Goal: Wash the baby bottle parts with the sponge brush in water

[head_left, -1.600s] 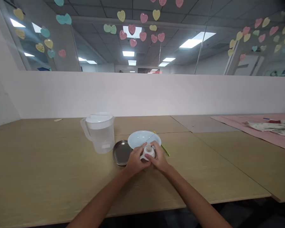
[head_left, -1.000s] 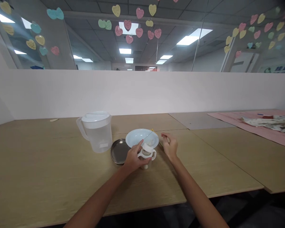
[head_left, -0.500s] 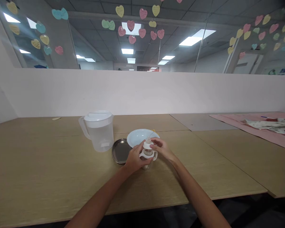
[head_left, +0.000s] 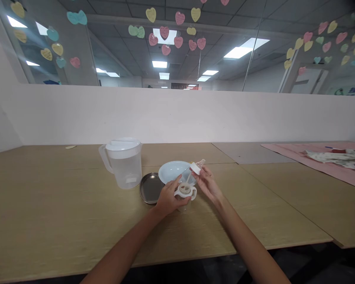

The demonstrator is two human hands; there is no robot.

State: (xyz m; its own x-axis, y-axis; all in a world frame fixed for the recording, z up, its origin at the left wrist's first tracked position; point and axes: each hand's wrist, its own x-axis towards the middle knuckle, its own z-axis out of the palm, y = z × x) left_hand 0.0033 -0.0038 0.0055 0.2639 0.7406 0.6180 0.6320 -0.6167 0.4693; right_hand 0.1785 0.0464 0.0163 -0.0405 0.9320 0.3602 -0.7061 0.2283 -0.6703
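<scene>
1. A long wooden table (head_left: 62,213) runs under a white partition, and paper hearts (head_left: 165,37) in pink, yellow and teal dot the glass above.
2. Centre of the table: a small baby bottle (head_left: 184,197) with white side handles stands upright, and the left hand (head_left: 169,199) is wrapped round its left side, fingers curled shut on it.
3. Here is the change: half a second ago the white cap with its teat sat on the bottle under the right hand's fingertips; now it is off.
4. The right hand (head_left: 207,183) holds that teat cap (head_left: 196,167) up and to the right of the bottle, tilted, pinched between thumb and fingertips, with a thin straw trailing down toward the open neck.
5. The bottle itself has stayed put just in front of the pale blue plate (head_left: 174,172).
6. A round steel dish (head_left: 150,188) lies touching the plate's left edge; a lidded clear pitcher (head_left: 122,162) stands just left of that.
7. Far right, a pink cloth (head_left: 328,161) carries some printed fabric.
8. Writing: a small label on the pitcher and a green sign at far right, both too blurred to read.
</scene>
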